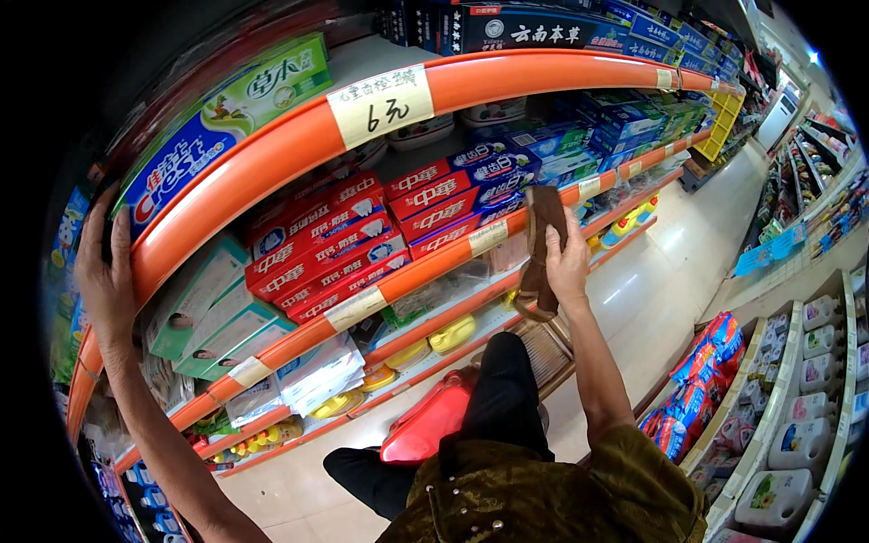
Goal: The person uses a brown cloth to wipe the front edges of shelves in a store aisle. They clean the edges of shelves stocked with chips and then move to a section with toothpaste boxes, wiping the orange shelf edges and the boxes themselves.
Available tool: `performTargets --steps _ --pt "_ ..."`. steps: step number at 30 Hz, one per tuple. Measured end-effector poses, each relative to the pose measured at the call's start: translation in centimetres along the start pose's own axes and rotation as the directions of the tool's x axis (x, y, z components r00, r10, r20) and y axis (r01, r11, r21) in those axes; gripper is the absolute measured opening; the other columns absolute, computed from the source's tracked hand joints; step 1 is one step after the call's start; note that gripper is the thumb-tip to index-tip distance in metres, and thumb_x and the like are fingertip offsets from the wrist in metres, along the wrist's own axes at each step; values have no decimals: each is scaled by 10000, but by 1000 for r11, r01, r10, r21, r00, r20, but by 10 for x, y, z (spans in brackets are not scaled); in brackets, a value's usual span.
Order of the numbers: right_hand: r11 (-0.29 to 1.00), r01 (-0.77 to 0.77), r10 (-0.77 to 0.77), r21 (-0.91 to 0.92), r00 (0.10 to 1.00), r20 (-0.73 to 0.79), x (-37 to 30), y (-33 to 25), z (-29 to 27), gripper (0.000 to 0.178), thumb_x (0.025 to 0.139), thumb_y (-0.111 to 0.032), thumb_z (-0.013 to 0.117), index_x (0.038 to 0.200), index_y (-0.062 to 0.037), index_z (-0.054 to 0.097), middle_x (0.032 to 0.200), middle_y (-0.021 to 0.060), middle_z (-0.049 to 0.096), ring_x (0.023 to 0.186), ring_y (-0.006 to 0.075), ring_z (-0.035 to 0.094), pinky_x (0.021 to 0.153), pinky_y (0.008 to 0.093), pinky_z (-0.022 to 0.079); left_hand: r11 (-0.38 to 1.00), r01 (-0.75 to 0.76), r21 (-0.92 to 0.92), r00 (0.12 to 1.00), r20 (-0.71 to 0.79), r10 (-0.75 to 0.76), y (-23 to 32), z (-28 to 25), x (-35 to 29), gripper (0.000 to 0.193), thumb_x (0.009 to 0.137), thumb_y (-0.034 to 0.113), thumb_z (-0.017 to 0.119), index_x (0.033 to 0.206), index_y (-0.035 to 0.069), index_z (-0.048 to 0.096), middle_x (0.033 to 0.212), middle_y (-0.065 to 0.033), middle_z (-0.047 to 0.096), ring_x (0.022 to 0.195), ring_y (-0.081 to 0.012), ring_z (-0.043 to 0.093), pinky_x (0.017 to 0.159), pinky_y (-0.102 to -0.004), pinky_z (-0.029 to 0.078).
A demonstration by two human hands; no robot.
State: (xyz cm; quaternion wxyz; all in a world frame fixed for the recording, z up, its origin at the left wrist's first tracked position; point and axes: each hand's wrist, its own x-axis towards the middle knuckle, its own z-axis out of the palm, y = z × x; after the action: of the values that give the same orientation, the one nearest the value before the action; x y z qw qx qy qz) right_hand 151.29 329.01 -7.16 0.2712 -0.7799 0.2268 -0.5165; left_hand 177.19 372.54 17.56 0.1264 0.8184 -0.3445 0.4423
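My right hand (568, 262) grips a folded brown cloth (541, 249), held in front of the middle shelf's orange edge. My left hand (106, 281) is at the left end of the upper orange shelf edge (244, 167), fingers stretched up and apart. Its fingertips are by a blue and green toothpaste box (222, 118), and I cannot tell whether they touch it. Between my hands, red toothpaste boxes (330, 240) are stacked on the middle shelf. Red and blue boxes (462, 195) stand right of them, and pale green boxes (213, 312) lean to their left.
Black boxes (534, 29) line the top shelf. Below hang white papers (317, 380), above yellow items (453, 335) on a low shelf. A red object (430, 421) is by my legs, beside a slatted wooden thing (540, 353). White jugs (777, 498) fill shelves across the aisle.
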Motion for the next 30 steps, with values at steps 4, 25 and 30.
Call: performTargets --steps 4,25,30 --pt "922 163 -103 -352 978 183 -11 13 28 424 849 -154 563 1240 -28 459 887 213 530 737 407 569 643 445 485 995 -39 87 999 0 39 -9 1 2 408 938 339 451 1238 72 525 1221 -153 542 1124 -242 526 953 -346 415" --pt "960 169 -131 -225 976 171 -5 38 28 366 785 -98 574 1138 -4 556 892 266 572 807 428 573 705 468 473 988 -53 147 998 -20 56 -23 3 -5 422 942 356 424 1245 76 514 1238 -147 528 1113 -243 531 961 -357 415" --pt "940 -19 22 -340 1000 5 37 86 8 337 790 -86 560 1101 43 583 919 267 611 831 405 597 725 454 476 984 -48 169 998 -25 53 -19 2 -3 423 941 356 428 1248 78 511 1228 -145 534 1097 -233 544 960 -357 421"
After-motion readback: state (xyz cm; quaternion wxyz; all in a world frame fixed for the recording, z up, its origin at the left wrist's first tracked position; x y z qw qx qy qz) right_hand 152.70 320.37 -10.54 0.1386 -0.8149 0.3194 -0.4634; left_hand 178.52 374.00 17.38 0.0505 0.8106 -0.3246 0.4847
